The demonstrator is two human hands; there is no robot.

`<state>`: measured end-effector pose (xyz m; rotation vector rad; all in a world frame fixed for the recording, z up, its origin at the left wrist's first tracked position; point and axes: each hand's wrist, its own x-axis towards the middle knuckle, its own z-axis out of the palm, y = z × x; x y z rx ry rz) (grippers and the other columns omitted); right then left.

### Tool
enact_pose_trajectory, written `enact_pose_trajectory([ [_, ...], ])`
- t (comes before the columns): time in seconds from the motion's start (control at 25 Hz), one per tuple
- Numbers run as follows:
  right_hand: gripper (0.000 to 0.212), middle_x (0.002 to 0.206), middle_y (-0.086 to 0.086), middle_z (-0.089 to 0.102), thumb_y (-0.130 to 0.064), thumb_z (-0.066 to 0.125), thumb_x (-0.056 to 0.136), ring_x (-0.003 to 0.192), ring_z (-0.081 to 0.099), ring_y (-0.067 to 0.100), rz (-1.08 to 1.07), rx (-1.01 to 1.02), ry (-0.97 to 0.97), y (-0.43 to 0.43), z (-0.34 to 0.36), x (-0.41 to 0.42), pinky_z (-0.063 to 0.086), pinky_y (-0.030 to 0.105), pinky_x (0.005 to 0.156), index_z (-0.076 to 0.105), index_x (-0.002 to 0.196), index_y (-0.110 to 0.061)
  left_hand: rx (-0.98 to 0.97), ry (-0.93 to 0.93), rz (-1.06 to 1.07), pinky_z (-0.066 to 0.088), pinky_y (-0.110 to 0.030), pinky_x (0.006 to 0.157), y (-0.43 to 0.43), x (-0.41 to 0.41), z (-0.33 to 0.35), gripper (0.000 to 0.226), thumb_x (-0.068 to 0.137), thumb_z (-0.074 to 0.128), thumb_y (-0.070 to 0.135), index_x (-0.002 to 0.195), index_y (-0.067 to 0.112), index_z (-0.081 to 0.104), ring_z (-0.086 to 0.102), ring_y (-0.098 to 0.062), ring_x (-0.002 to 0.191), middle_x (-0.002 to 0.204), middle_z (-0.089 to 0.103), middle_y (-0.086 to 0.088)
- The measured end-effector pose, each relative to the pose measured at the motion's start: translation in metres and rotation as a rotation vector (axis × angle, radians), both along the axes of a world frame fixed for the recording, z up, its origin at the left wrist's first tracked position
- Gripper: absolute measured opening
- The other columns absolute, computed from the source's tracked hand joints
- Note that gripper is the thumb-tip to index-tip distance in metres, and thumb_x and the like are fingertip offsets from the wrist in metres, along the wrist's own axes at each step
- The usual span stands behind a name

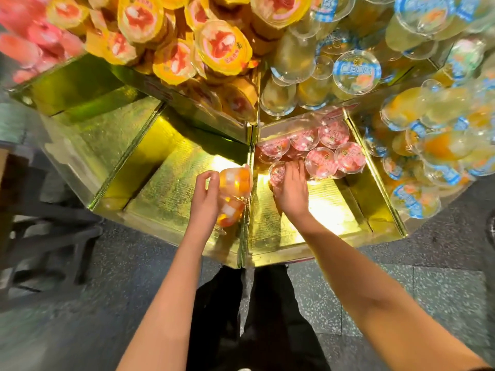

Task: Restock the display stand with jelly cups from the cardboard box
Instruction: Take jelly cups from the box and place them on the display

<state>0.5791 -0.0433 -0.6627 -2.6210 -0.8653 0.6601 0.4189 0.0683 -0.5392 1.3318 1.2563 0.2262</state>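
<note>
The gold display stand [171, 194] fills the far half of the view, its low near tier split into open compartments by upright gold dividers; the left hand [205, 194] is raised over the near middle compartment, just left of the centre divider [247, 204], with its fingers and thumb curled round two orange jelly cups [235, 180], one above the other and both tipped on their sides; the upper cup almost reaches the divider's top edge, though whether it touches cannot be told; the right hand [290, 188] reaches palm down into the compartment right of that divider, its fingers close together and bent over the nearest of the pink jelly cups [277, 172]; the thumb is hidden, so whether it grips that cup or only rests on it cannot be told; the other pink cups [332, 148] lie clustered at the far end of the same compartment, lids up or slightly tilted, touching one another; on the tier above, far and to the left, yellow-lidded cups [222, 49] are heaped, and to their right lie clear cups with blue labels [356, 70]; a further heap of blue-labelled cups with yellow fruit [434, 145] crowds the right side; blurred pink packs [32, 38] show at the far left; below the stand are a speckled floor [401, 290] and the person's dark trousers [241, 317].
</note>
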Motion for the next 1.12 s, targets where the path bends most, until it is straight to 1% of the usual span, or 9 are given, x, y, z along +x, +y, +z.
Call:
enact_pose_trajectory([
  [0.16,0.071,0.16,0.009,0.023,-0.025,0.063,0.093,0.151,0.005,0.026,0.065,-0.068,-0.022,-0.003,0.0,0.006,0.022,0.042,0.117,0.026,0.15,-0.006,0.005,-0.001,-0.05,0.04,-0.002,0.057,0.0,0.009,0.0,0.027,0.106,0.035,0.035,0.122,0.018,0.049,0.055,0.003,0.082,0.1,0.056,0.013],
  [0.4,0.072,0.161,0.005,0.022,-0.024,0.064,0.092,0.151,0.006,0.026,0.046,-0.101,-0.054,-0.003,-0.002,0.004,0.024,0.042,0.116,0.026,0.151,-0.01,-0.008,-0.037,-0.085,0.044,-0.006,0.063,-0.002,0.01,-0.004,0.032,0.105,0.036,0.035,0.124,0.013,0.05,0.056,-0.001,0.086,0.105,0.057,0.004],
  [0.6,0.074,0.162,0.005,0.02,-0.02,0.065,0.092,0.151,0.003,0.03,0.024,-0.075,-0.029,0.001,-0.005,0.002,0.016,0.039,0.119,0.024,0.151,-0.008,-0.004,-0.052,-0.084,0.044,-0.005,0.061,-0.001,0.01,-0.002,0.024,0.105,0.038,0.034,0.118,0.019,0.05,0.055,0.002,0.083,0.102,0.057,0.01],
  [0.76,0.081,0.164,0.008,0.004,0.001,0.058,0.089,0.151,-0.005,0.03,0.069,-0.012,-0.008,-0.013,0.004,-0.012,0.014,0.037,0.121,0.013,0.155,-0.01,-0.019,-0.053,-0.083,0.046,-0.009,0.06,0.001,0.006,-0.001,0.023,0.105,0.038,0.036,0.117,0.021,0.05,0.058,-0.002,0.08,0.1,0.059,0.007],
  [0.84,0.077,0.164,0.007,0.007,0.005,0.051,0.09,0.151,0.003,0.026,-0.021,0.158,0.083,-0.032,0.024,-0.027,0.019,0.033,0.118,0.014,0.155,-0.013,-0.017,-0.043,-0.127,0.045,-0.01,0.06,-0.001,0.007,0.004,0.024,0.105,0.038,0.037,0.118,0.021,0.05,0.058,-0.002,0.081,0.1,0.058,0.009],
  [0.88,0.071,0.163,0.006,0.013,0.001,0.05,0.094,0.15,0.012,0.024,-0.097,0.237,0.156,-0.041,0.039,-0.034,0.023,0.031,0.117,0.017,0.155,-0.014,-0.018,-0.038,-0.158,0.045,-0.012,0.061,-0.002,0.007,0.006,0.025,0.105,0.038,0.038,0.118,0.021,0.05,0.058,-0.002,0.083,0.101,0.058,0.009],
  [1.0,0.055,0.147,-0.003,0.041,-0.029,0.048,0.102,0.13,0.044,0.012,-0.351,0.44,0.456,-0.062,0.082,-0.046,0.037,0.025,0.104,0.026,0.153,-0.025,-0.057,-0.066,-0.27,0.048,-0.02,0.071,-0.002,0.012,0.008,0.025,0.105,0.039,0.037,0.117,0.022,0.054,0.06,-0.011,0.09,0.109,0.06,0.001],
  [1.08,0.061,0.142,-0.002,0.048,-0.052,0.052,0.094,0.126,0.052,0.013,-0.488,0.597,0.738,-0.066,0.104,-0.047,0.04,0.031,0.107,0.031,0.149,-0.036,-0.114,-0.087,-0.354,0.052,-0.029,0.08,-0.007,0.017,0.01,0.027,0.104,0.039,0.038,0.119,0.023,0.056,0.062,-0.014,0.093,0.111,0.062,0.003],
  [1.12,0.063,0.142,0.001,0.05,-0.055,0.055,0.09,0.126,0.054,0.016,-0.537,0.647,0.877,-0.069,0.109,-0.045,0.042,0.035,0.108,0.035,0.147,-0.038,-0.136,-0.09,-0.401,0.053,-0.034,0.086,-0.01,0.02,0.012,0.03,0.104,0.039,0.04,0.122,0.023,0.056,0.063,-0.015,0.098,0.113,0.062,0.004],
])
